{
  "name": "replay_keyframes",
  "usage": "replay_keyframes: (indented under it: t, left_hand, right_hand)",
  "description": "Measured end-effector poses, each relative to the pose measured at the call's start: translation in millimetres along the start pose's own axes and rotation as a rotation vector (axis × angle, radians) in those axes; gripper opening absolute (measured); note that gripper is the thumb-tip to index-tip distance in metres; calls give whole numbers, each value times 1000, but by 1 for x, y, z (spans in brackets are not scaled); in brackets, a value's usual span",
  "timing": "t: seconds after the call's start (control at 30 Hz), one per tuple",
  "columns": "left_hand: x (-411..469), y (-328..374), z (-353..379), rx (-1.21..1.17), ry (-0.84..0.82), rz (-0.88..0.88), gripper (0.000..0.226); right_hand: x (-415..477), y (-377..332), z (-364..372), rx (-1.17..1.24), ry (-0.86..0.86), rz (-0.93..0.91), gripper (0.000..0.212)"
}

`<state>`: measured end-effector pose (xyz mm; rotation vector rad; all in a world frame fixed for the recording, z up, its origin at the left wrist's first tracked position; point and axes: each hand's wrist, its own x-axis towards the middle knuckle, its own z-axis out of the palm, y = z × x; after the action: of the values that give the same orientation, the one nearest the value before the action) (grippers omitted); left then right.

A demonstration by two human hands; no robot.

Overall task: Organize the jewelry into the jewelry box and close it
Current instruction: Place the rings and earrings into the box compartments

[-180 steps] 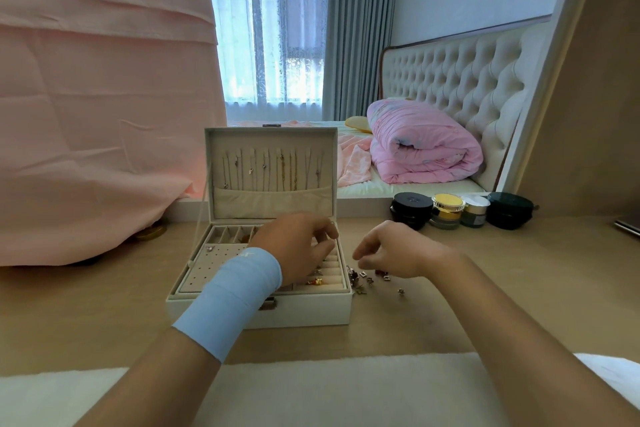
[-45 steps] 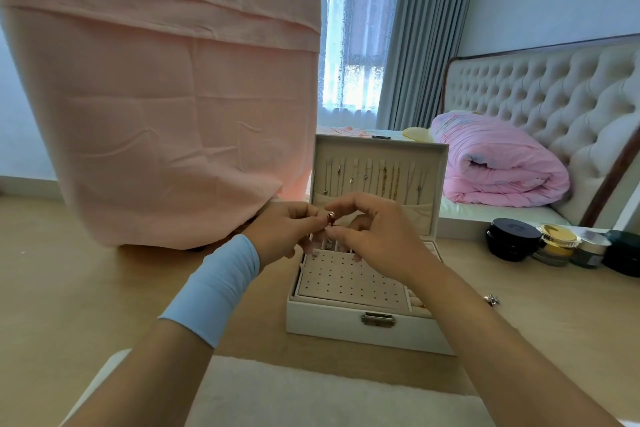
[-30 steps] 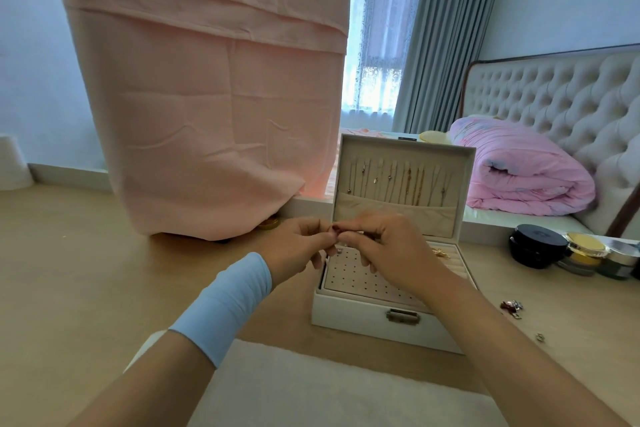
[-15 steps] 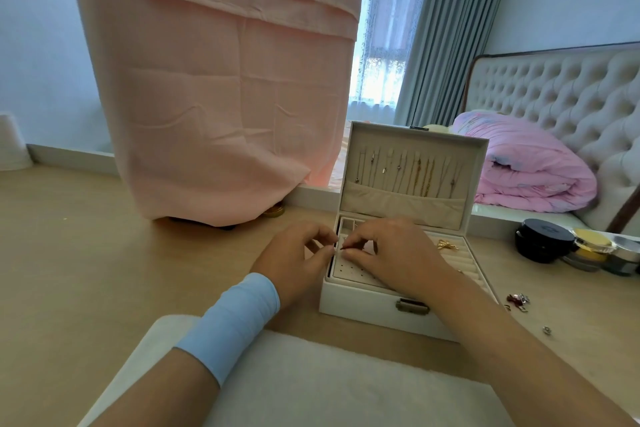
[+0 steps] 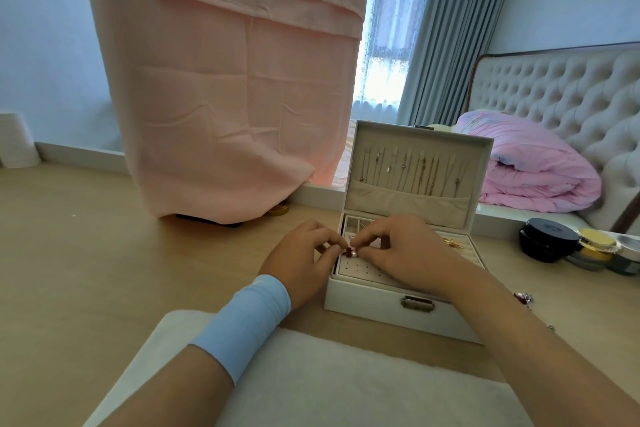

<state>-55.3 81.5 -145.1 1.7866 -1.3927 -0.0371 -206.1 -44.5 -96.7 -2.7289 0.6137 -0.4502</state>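
A white jewelry box (image 5: 391, 314) stands open on the wooden floor, its lid (image 5: 415, 170) upright with several necklaces hanging inside. My left hand (image 5: 299, 262) and my right hand (image 5: 405, 250) meet over the box's perforated earring tray (image 5: 360, 269). Between their fingertips they pinch a small red and silver earring (image 5: 349, 251). A gold piece (image 5: 453, 243) lies in the ring rolls on the right side of the box. A few loose jewelry pieces (image 5: 524, 298) lie on the floor to the right of the box.
A pink cloth (image 5: 221, 87) hangs behind and left of the box. Black, yellow and silver round jars (image 5: 581, 246) stand at the right. A white mat (image 5: 311, 381) lies under my forearms. A bed with a pink quilt (image 5: 533, 166) is behind.
Both hands have stayed together on the small earring and come down from in front of the lid to just above the earring tray. The camera has tilted lower.
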Motion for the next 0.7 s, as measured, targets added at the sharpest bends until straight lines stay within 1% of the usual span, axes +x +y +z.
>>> replay_keyframes:
  t: [0.17,0.3,0.47,0.6,0.7]
  left_hand:
    - [2,2,0,7,-6,-14,12]
    - [8,10,-2,28,-70,-76,6]
    - [12,11,-5,-22,-110,-135,11]
    - [9,13,-9,31,-114,-108,12]
    - [7,21,-15,96,-60,-46,13]
  right_hand:
    - [1,-3,1,-16,-10,29,9]
    - [2,-4,2,-22,9,24,7]
    - [1,-1,3,51,-1,26,8]
    - [0,-2,2,84,-17,13,13]
    - [-4,3,-15,115,10,36,14]
